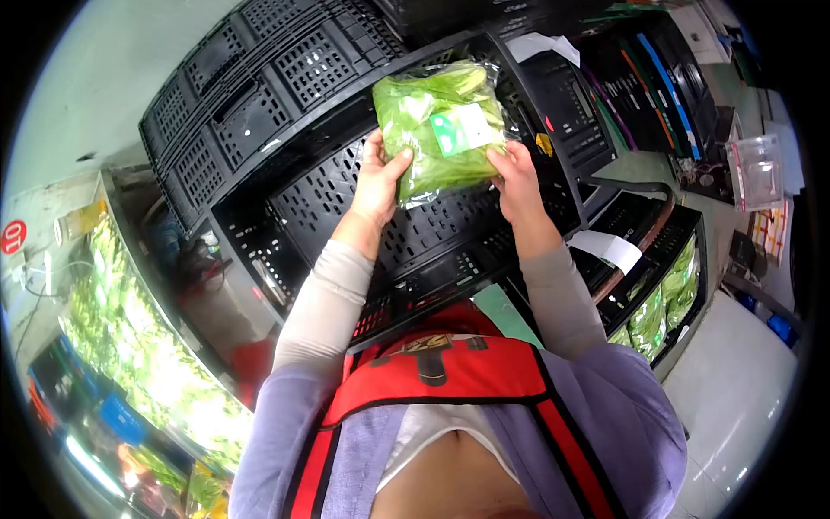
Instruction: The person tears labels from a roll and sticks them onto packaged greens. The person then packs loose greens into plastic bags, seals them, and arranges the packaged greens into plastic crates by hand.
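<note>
A clear plastic bag of green leafy vegetables [424, 117], with a white and green label [467, 130] on its front, is held up over a black slatted crate [320, 195]. My left hand [378, 182] grips the bag's lower left edge, thumb on the front. On the lower right edge, my right hand [516, 177] pinches the bag near the label. The part of the crate's floor that shows has no bags on it; the held bag hides the far right part.
Black crates [259, 95] stand behind. At the right, another crate [661, 294] holds bagged greens, near a clear plastic box [756, 173]. Loose leafy greens [147, 329] fill a long bin at the left. A white paper [608, 251] hangs at a crate's edge.
</note>
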A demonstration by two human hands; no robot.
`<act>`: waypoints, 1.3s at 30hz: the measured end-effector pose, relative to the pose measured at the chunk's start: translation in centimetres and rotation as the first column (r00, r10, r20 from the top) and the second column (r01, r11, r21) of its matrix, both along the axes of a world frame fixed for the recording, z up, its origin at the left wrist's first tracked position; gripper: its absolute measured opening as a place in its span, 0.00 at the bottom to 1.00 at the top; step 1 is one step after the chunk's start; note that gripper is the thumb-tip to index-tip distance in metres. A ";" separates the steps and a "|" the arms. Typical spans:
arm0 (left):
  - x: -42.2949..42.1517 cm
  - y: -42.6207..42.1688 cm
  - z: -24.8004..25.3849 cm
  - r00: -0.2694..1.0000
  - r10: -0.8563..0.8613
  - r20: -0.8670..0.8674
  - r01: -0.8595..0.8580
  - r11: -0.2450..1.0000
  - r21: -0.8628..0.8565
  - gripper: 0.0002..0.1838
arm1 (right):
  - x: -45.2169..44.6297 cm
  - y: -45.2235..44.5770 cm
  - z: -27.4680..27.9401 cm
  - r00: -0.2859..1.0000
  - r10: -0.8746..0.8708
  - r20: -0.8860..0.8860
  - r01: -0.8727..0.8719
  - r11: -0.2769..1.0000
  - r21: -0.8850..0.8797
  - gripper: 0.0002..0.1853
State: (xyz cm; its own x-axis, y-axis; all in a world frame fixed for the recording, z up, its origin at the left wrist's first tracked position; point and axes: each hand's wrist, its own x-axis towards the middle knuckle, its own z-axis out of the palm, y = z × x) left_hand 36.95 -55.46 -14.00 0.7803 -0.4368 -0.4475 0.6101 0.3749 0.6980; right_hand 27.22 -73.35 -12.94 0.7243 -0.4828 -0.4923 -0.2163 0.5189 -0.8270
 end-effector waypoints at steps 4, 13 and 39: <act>-0.7 4.3 3.5 0.983 -0.018 0.185 0.032 0.997 -0.074 0.33 | -1.5 2.6 0.8 0.966 -0.016 0.260 -0.017 0.992 0.127 0.18; -3.3 13.6 9.5 0.889 0.111 0.443 -0.120 0.993 -0.008 0.32 | 0.4 9.0 5.1 0.862 0.273 0.428 -0.332 0.941 0.069 0.38; -33.6 48.5 15.8 0.385 0.886 0.257 -0.814 0.457 -0.359 0.43 | -9.9 48.4 8.2 0.298 0.823 0.484 -0.894 0.062 0.443 0.33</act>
